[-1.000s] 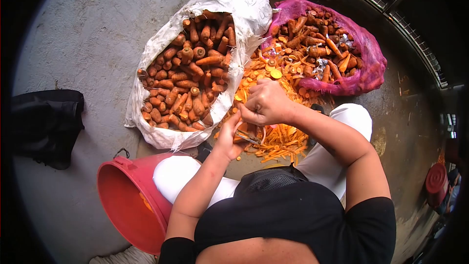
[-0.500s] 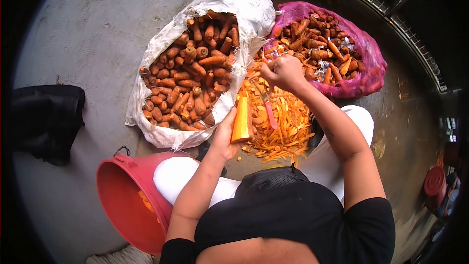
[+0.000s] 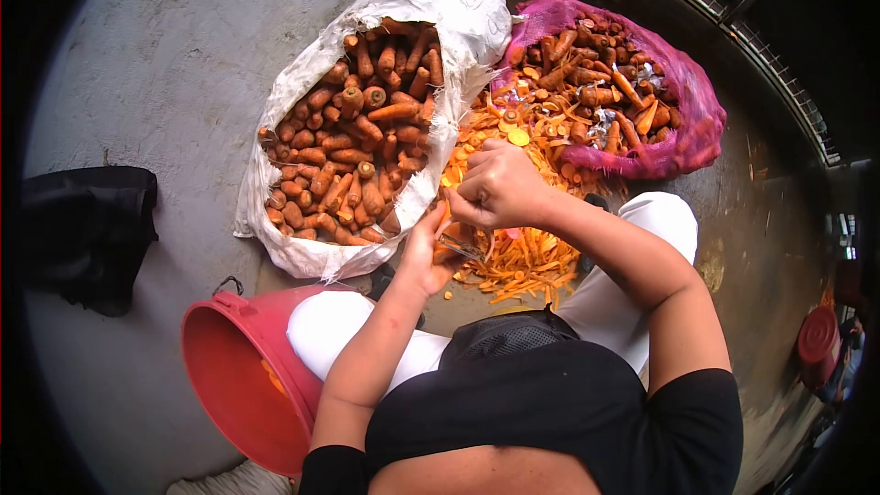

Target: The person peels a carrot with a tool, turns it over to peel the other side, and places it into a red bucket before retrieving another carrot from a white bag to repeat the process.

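My left hand (image 3: 427,249) is closed round a thick, partly peeled carrot (image 3: 444,257), its fingers near the top end. Most of the carrot is hidden by the hands and a metal tool. Close beside it, my right hand (image 3: 495,185) is a fist on what looks like a metal peeler (image 3: 463,247), whose blade end lies against the carrot. The peeler's handle is hidden in my fist. Below both hands spreads a heap of orange carrot peelings (image 3: 536,266). A bit of a pink handle (image 3: 513,234) shows on the peelings under my right wrist.
A white sack (image 3: 302,82) full of unpeeled carrots lies open ahead on the left. A magenta mesh sack (image 3: 701,119) with carrots and scraps is ahead on the right. At my left knee, a red bucket (image 3: 298,321) lies tipped, orange pieces inside. Black cloth (image 3: 87,229) lies far left.
My right hand has come down and toward me, bringing the metal tool onto the carrot. The carrot's bright peeled side no longer faces the camera. My left hand has hardly moved.
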The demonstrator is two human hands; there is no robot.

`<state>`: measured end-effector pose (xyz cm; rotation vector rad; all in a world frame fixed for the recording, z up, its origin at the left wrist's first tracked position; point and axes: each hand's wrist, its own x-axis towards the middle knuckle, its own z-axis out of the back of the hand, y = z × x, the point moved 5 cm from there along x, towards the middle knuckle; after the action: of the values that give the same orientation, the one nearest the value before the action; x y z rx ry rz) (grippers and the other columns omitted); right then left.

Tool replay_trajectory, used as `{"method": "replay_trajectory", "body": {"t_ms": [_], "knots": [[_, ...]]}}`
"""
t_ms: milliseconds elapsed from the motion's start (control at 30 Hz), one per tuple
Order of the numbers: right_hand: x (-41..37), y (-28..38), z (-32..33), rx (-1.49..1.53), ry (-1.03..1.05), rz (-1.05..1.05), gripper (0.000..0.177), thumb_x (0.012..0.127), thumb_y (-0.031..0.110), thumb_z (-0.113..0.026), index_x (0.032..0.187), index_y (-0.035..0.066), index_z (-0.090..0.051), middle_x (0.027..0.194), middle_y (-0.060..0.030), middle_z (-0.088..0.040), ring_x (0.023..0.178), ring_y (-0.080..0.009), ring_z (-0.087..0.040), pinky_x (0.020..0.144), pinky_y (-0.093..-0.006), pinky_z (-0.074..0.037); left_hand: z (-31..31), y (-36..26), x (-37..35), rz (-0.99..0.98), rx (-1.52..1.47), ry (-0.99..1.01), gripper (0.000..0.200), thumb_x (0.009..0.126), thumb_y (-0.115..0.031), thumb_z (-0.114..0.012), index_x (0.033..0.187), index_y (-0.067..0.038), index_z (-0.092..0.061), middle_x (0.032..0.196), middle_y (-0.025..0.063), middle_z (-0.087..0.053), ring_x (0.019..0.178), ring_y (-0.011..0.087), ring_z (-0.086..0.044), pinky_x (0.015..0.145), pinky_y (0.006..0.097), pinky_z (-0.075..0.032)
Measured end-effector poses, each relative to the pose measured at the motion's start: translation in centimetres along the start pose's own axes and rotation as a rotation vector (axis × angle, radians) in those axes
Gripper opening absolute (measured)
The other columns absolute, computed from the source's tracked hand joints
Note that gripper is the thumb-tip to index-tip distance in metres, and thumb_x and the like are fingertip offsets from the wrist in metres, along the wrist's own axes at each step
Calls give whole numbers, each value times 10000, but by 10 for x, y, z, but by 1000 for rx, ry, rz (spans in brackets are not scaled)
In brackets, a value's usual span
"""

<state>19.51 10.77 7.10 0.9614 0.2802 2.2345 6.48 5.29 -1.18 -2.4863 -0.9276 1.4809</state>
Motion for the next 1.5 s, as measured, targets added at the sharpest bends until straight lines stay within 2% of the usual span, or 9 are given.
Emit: {"method": "replay_trajectory", "body": {"t_ms": [267, 333, 367, 433, 533, 567, 933, 1367, 1500], "knots": [[-10, -60, -7, -75, -22, -188, 385, 792, 177, -590, 416, 158, -510, 428, -13, -492, 404, -176, -465, 499, -311, -406, 14, 9, 0, 43, 13, 516, 390, 1004, -333, -372, 1228, -41, -500, 1019, 93, -631, 912, 195, -620, 709, 319, -537], [-22, -107, -11, -601, 47, -160, 428, 821, 208, -524, 397, 169, -484, 381, -26, -466, 384, -172, -494, 603, -358, -476, -1, 10, -11, -26, 93, 387, 415, 1010, -340, -358, 1258, -26, -471, 1010, 118, -625, 886, 202, -626, 679, 308, -540], [-38, -143, -18, -597, 208, -473, 437, 835, 240, -506, 409, 145, -516, 396, -46, -495, 397, -195, -516, 634, -375, -483, -5, 7, -14, -62, 138, 321, 428, 1013, -343, -351, 1273, -19, -456, 1005, 131, -622, 873, 205, -628, 665, 303, -542], [-33, -133, -2, -695, 50, -437, 408, 849, 267, -489, 472, 146, -588, 433, -43, -538, 397, -194, -526, 574, -388, -468, -5, 1, -17, 4, 64, 417, 440, 1017, -343, -337, 1277, -5, -449, 984, 164, -616, 825, 224, -634, 688, 331, -550], [-17, -111, 4, -455, -13, -447, 421, 865, 304, -496, 507, 135, -640, 435, -50, -556, 395, -189, -547, 519, -365, -467, 7, -4, -8, -60, 89, 187, 442, 1013, -374, -338, 1237, -20, -480, 972, 149, -622, 814, 232, -641, 670, 356, -552], [-11, -97, 7, -193, 153, -715, 408, 855, 305, -528, 518, 116, -658, 434, -56, -536, 383, -217, -507, 554, -340, -478, 10, -5, -4, -59, 67, 197, 437, 1012, -376, -339, 1225, -25, -486, 972, 143, -624, 816, 230, -642, 671, 355, -552], [-3, 3, 2, -53, -33, -24, 355, 774, 194, -639, 436, 157, -538, 449, -16, -502, 461, -196, -484, 512, -336, -365, 10, 0, 12, 18, -13, 38, 349, 990, -304, -387, 1150, -29, -530, 996, 110, -636, 872, 229, -642, 746, 365, -553], [-27, -116, -10, -588, 246, -360, 430, 847, 215, -493, 422, 151, -523, 416, -41, -513, 367, -201, -489, 623, -379, -469, -13, 10, -18, -6, 216, 273, 425, 1020, -364, -319, 1227, -36, -489, 850, 106, -607, 650, 171, -599, 515, 250, -473], [-25, -118, 1, -542, 82, -495, 453, 862, 319, -516, 464, 118, -594, 434, -81, -519, 389, -263, -521, 621, -379, -468, -12, 0, -19, -70, 240, 291, 457, 1020, -377, -308, 1254, -19, -471, 888, 127, -618, 678, 190, -621, 547, 273, -505]]}}
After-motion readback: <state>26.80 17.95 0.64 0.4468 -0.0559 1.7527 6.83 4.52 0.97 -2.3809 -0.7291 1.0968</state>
